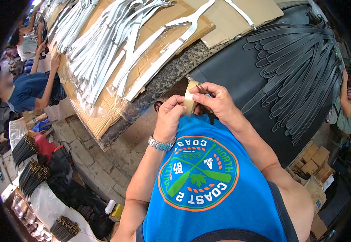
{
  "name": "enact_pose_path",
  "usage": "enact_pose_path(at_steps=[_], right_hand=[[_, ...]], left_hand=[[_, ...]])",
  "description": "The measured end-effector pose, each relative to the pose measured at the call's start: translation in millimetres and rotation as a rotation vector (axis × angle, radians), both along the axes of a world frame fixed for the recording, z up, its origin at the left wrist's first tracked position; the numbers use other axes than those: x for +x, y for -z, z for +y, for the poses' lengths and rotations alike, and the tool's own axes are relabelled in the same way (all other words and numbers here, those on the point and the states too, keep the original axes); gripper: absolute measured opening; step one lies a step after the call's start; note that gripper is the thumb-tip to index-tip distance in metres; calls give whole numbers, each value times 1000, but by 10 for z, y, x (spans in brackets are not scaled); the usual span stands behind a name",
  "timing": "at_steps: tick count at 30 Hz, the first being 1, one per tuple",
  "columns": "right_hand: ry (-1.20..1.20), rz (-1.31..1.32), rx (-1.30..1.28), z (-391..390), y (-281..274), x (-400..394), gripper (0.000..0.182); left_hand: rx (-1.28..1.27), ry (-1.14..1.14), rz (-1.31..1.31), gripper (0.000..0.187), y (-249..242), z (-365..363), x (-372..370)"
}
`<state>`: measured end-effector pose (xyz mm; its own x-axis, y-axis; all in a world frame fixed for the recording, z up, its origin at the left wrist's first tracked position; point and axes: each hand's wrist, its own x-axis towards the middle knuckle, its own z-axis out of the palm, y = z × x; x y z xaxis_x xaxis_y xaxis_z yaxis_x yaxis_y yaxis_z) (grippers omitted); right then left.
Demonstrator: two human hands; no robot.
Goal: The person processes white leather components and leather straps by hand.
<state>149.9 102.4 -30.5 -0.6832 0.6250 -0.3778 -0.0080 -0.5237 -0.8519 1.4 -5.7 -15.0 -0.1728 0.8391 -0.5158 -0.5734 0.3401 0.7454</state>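
1. Centre: a pale roll of tape [189, 104], seemingly, is held in front of the wearer's blue shirt [199, 161], near the edge of the black work surface [220, 68]
2. Left hand [168, 120]: fingers curled inward, thumb and forefinger closed at the roll's near side, with little gap between them
3. Right hand [220, 103]: thumb laid on the roll's face, fingers bent above it, the gap narrow; a dark slender piece [201, 89] shows between thumb and forefinger, its identity and how firmly it is gripped being impossible to tell
4. Hazards, as judged: a loosened left pinch could let the roll slip towards the floor; a careless pull could make a loose end fold and stick to itself; if the dark piece has an edge, it could nick the nearby thumb
5. Materials: the roll is a narrow, smooth, glossy ring; the metal-link watch [161, 144] is rigid and shiny; the white straps [107, 52] are flat and slim, partly under clear film, on cardboard [260, 12]; the ledge [167, 76] is rough and speckled; the black straps [296, 60] fan out with rounded ends
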Motion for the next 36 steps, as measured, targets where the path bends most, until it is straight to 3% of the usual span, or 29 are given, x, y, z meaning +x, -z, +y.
enact_pose_path(at_steps=[8,15,24,26,29,32,36], right_hand=[[70,45,-119,30,-29,-15,17],[36,-3,-64,-18,-1,8,17],[38,-19,-88,48,124,69,18],[33,-26,-125,78,171,99,19],[19,-52,16,72,342,95,18],[-57,-325,846,113,185,145,18],[-207,-302,859,73,6,130,16]], left_hand=[[17,-6,26,20,-58,23,9],[-83,-46,77,14,134,-43,-30],[44,63,137,33,1,-7,12],[72,153,368,36,75,-28,14],[15,206,513,38,15,-32,22],[-16,213,603,39,19,-54,28],[-74,247,672,36,-151,-18,33]])
